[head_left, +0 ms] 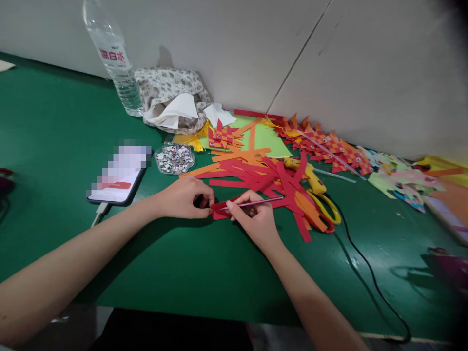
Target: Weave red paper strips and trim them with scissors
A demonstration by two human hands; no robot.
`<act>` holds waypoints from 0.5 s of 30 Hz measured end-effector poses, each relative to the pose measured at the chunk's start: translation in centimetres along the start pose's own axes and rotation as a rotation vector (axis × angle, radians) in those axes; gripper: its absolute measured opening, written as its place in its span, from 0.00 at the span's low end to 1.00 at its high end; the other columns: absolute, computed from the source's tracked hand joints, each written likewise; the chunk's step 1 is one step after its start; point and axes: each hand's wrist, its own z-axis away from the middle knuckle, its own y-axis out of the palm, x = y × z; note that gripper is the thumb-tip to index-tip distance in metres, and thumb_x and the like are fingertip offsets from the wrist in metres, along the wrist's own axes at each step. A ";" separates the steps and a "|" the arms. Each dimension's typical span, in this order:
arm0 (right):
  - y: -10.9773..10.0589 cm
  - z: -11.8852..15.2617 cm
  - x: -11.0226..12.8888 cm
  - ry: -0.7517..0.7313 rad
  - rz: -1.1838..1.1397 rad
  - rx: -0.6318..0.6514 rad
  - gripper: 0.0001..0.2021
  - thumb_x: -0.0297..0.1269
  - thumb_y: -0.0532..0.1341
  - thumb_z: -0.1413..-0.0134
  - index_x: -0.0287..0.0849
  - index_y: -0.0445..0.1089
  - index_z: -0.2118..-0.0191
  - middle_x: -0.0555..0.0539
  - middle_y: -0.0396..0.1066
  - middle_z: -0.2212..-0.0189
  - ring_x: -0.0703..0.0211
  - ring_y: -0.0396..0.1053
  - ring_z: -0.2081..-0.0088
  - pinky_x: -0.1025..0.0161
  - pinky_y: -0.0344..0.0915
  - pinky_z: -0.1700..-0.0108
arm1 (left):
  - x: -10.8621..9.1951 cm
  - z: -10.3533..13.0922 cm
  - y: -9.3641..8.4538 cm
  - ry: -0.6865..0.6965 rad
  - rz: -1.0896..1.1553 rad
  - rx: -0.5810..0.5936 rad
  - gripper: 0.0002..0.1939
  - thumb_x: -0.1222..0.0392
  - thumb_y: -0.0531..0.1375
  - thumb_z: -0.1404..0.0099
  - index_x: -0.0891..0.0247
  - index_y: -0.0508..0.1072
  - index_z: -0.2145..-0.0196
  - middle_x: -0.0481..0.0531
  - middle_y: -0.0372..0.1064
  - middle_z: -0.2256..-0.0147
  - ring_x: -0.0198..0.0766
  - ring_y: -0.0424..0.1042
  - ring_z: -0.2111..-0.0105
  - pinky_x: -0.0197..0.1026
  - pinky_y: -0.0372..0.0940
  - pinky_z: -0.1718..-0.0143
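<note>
A small folded piece of red paper [220,213] lies between my two hands, low over the green table. My left hand [188,199] pinches its left end between thumb and fingertips. Thumb and fingers of my right hand [257,214] are closed round a thin, dark pencil-like stick [268,199], whose left end lies across the red paper. Part of the paper is hidden behind my right fingers. Just beyond my hands, red and orange paper strips [252,173] are heaped loosely.
On the green table [164,273], a phone [122,175] and water bottle [119,68] stand left, near a tissue bag [171,87] and tray of googly eyes [174,158]. Rightward are a yellow glue gun [310,178], scissors [333,207], black cable [369,265] and woven paper fish [329,146].
</note>
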 end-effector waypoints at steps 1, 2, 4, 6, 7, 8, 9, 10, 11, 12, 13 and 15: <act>0.0 0.0 0.0 0.002 -0.002 0.003 0.13 0.43 0.65 0.53 0.44 0.62 0.76 0.53 0.66 0.84 0.62 0.68 0.80 0.66 0.62 0.77 | 0.0 0.0 0.0 0.001 -0.001 0.000 0.04 0.60 0.60 0.45 0.62 0.74 0.71 0.45 0.69 0.77 0.31 0.67 0.76 0.34 0.57 0.73; 0.0 0.0 0.1 0.002 -0.003 0.006 0.12 0.43 0.65 0.53 0.44 0.62 0.76 0.53 0.67 0.84 0.62 0.68 0.80 0.66 0.63 0.77 | -0.1 0.0 0.0 0.001 -0.001 0.001 0.04 0.61 0.60 0.45 0.62 0.74 0.72 0.45 0.69 0.77 0.31 0.67 0.76 0.34 0.57 0.73; 0.0 -0.1 0.1 0.000 -0.004 0.015 0.12 0.43 0.65 0.53 0.44 0.62 0.76 0.53 0.67 0.83 0.62 0.68 0.80 0.66 0.63 0.77 | -0.1 0.0 0.0 -0.001 0.001 0.003 0.04 0.60 0.60 0.44 0.62 0.74 0.72 0.45 0.69 0.77 0.31 0.67 0.76 0.34 0.57 0.73; 0.1 -0.1 0.2 -0.001 -0.003 0.021 0.12 0.42 0.65 0.53 0.44 0.62 0.76 0.53 0.67 0.83 0.63 0.67 0.80 0.66 0.62 0.77 | -0.2 0.0 0.0 -0.005 0.003 0.004 0.04 0.61 0.60 0.45 0.62 0.74 0.72 0.45 0.69 0.77 0.30 0.67 0.76 0.34 0.57 0.73; 0.1 -0.1 0.2 -0.001 -0.005 0.023 0.12 0.42 0.65 0.53 0.44 0.62 0.76 0.53 0.67 0.83 0.63 0.67 0.80 0.66 0.62 0.77 | -0.2 0.0 -0.1 -0.007 0.004 0.005 0.04 0.61 0.60 0.45 0.62 0.74 0.72 0.45 0.69 0.77 0.30 0.67 0.76 0.33 0.57 0.73; 0.1 -0.1 0.2 0.001 -0.007 0.027 0.12 0.42 0.65 0.53 0.44 0.62 0.76 0.53 0.67 0.83 0.63 0.67 0.80 0.66 0.62 0.77 | -0.2 0.0 -0.1 -0.010 0.005 0.006 0.04 0.61 0.60 0.45 0.62 0.74 0.72 0.45 0.69 0.77 0.30 0.67 0.76 0.33 0.57 0.73; 0.1 -0.1 0.2 0.003 -0.008 0.029 0.12 0.42 0.65 0.53 0.44 0.62 0.76 0.53 0.67 0.83 0.63 0.67 0.80 0.66 0.62 0.77 | -0.2 0.0 -0.1 -0.013 0.007 0.010 0.04 0.61 0.60 0.45 0.62 0.74 0.72 0.45 0.69 0.77 0.30 0.67 0.76 0.33 0.57 0.73; 0.1 -0.1 0.1 0.004 -0.008 0.030 0.12 0.42 0.65 0.53 0.44 0.62 0.76 0.53 0.67 0.82 0.63 0.67 0.80 0.66 0.61 0.77 | -0.2 -0.1 -0.1 -0.017 0.009 0.013 0.04 0.61 0.60 0.45 0.62 0.74 0.72 0.45 0.69 0.77 0.30 0.67 0.76 0.33 0.57 0.73; 0.1 -0.1 0.1 0.006 -0.006 0.031 0.12 0.42 0.65 0.53 0.44 0.62 0.76 0.53 0.68 0.82 0.63 0.67 0.80 0.66 0.61 0.77 | -0.2 -0.1 -0.1 -0.021 0.011 0.018 0.04 0.61 0.60 0.45 0.62 0.74 0.72 0.45 0.70 0.77 0.30 0.67 0.76 0.33 0.57 0.73; 0.1 -0.1 0.1 0.006 0.001 0.032 0.12 0.41 0.65 0.52 0.44 0.62 0.76 0.53 0.68 0.83 0.63 0.67 0.81 0.66 0.61 0.77 | -0.2 -0.1 -0.2 -0.024 0.012 0.023 0.04 0.61 0.60 0.45 0.62 0.74 0.72 0.45 0.70 0.77 0.30 0.67 0.76 0.33 0.57 0.73; 0.0 0.0 0.1 0.005 0.010 0.031 0.12 0.41 0.65 0.52 0.44 0.62 0.76 0.53 0.67 0.83 0.63 0.67 0.81 0.66 0.61 0.77 | -0.2 -0.1 -0.2 -0.026 0.010 0.027 0.04 0.61 0.60 0.46 0.62 0.74 0.72 0.45 0.70 0.77 0.30 0.67 0.76 0.33 0.57 0.73; 0.0 0.0 0.0 -0.002 0.027 0.029 0.11 0.41 0.64 0.51 0.44 0.63 0.76 0.54 0.66 0.84 0.63 0.66 0.81 0.66 0.60 0.78 | -0.3 -0.1 -0.2 -0.026 0.005 0.030 0.03 0.61 0.60 0.46 0.62 0.74 0.73 0.45 0.69 0.77 0.30 0.67 0.76 0.33 0.57 0.73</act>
